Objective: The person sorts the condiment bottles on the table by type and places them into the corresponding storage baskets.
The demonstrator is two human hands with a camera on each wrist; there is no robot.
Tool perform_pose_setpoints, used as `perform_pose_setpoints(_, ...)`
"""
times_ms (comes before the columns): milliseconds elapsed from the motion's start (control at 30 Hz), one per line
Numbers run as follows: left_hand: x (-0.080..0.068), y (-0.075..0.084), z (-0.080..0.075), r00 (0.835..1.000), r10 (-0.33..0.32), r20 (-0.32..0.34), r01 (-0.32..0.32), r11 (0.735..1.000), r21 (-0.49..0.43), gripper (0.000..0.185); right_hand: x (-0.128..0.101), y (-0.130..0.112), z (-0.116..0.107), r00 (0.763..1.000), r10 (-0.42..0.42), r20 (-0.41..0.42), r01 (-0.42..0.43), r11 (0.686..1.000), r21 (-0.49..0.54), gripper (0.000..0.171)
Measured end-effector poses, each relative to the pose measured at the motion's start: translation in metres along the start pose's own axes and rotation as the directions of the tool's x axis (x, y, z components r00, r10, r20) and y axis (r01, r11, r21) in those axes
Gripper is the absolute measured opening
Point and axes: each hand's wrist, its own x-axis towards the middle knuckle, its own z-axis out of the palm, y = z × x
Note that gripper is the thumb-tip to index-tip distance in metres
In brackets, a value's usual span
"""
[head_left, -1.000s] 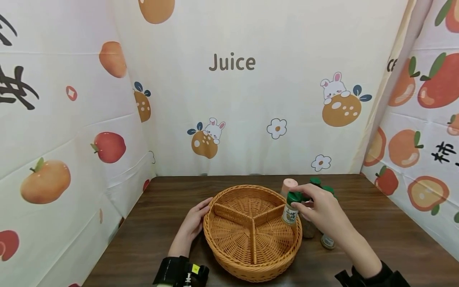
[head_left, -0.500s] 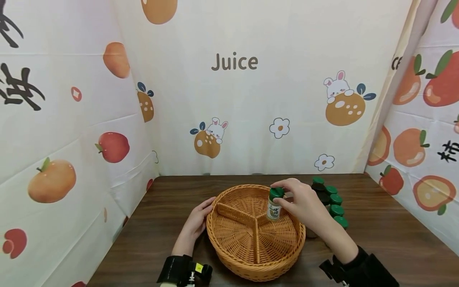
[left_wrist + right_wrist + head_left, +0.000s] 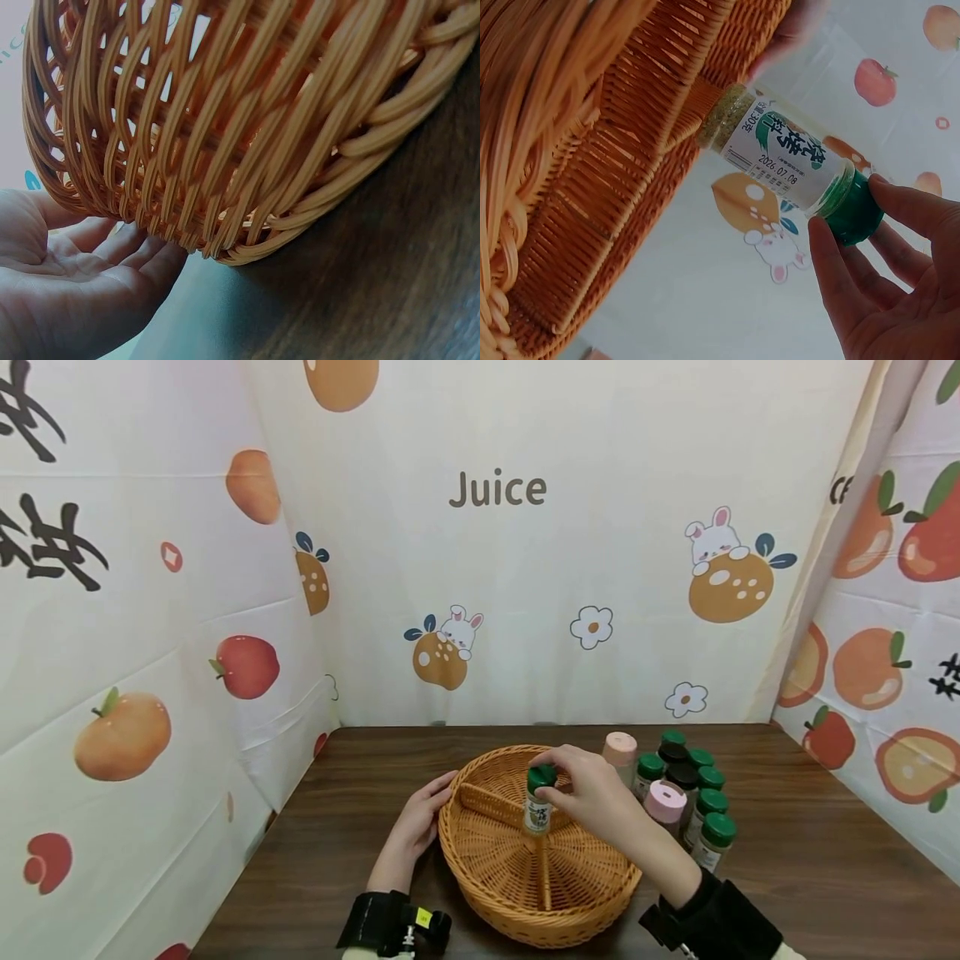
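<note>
Overhead, right grip [image 3: 592, 795] pinches glass jar's [image 3: 537, 810] green cap; left grip [image 3: 417, 823], spread, touches woven basket [image 3: 480, 827].

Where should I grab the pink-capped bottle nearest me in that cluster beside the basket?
By the cap, from above: the pink-capped bottle stands upright with green-capped bottles crowded close around it, so only the cap seems free for fingers.

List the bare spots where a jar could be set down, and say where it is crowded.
All three basket compartments lie bare; the right hand holds a green-capped jar over the dividers. Bare table lies right of the jar cluster and behind the basket. Crowded: between basket and cluster.
</note>
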Motion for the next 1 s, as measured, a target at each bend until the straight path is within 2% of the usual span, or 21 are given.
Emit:
perform_pose_setpoints(233,0.000,0.000,0.001,1.000,0.009,-0.006,-0.009,1.000,-0.013,0.046,0.007,-0.002,0.013,0.999,-0.010,0.040,0.010,1.000,-0.009,0.028)
perform_pose_setpoints(433,0.000,0.000,0.002,1.000,0.011,-0.014,-0.011,1.000,-0.010,0.046,0.009,0.000,0.022,0.996,0.015,0.084,-0.013,1.000,-0.026,0.029)
perform_pose_setpoints(667,0.000,0.001,0.002,1.000,0.000,-0.022,0.000,1.000,-0.018,0.046,0.012,0.002,0.026,0.992,0.023,0.121,-0.020,0.999,-0.029,0.028)
perform_pose_setpoints(1000,-0.001,-0.001,-0.001,1.000,0.002,0.022,-0.002,1.000,0.000,0.048,0.011,0.005,0.032,0.981,0.005,0.195,0.010,0.997,-0.079,0.029)
